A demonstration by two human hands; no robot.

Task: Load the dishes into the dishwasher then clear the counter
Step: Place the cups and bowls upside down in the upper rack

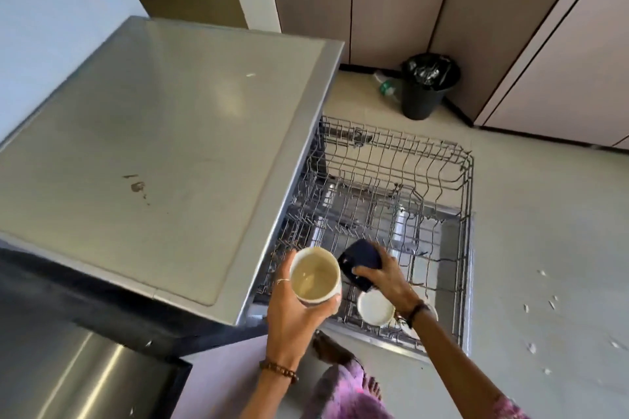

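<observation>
The dishwasher's wire rack (452, 160) is pulled out over the open door, below the steel counter (163, 146). My left hand (292, 320) grips a cream mug (315, 277), upright with its mouth facing up, at the counter's corner above the rack's near left side. My right hand (384, 277) holds a dark blue cup (360, 260) tilted over the rack's near part. A white bowl or cup (374, 308) sits in the rack just under my right wrist, and other white dishes behind the wrist are mostly hidden.
A black trash bin (425, 88) with a liner stands on the floor beyond the rack, a plastic bottle (386, 85) lying beside it. Cabinets line the back and right. White scraps dot the floor at right. A steel sink (68, 381) lies at lower left.
</observation>
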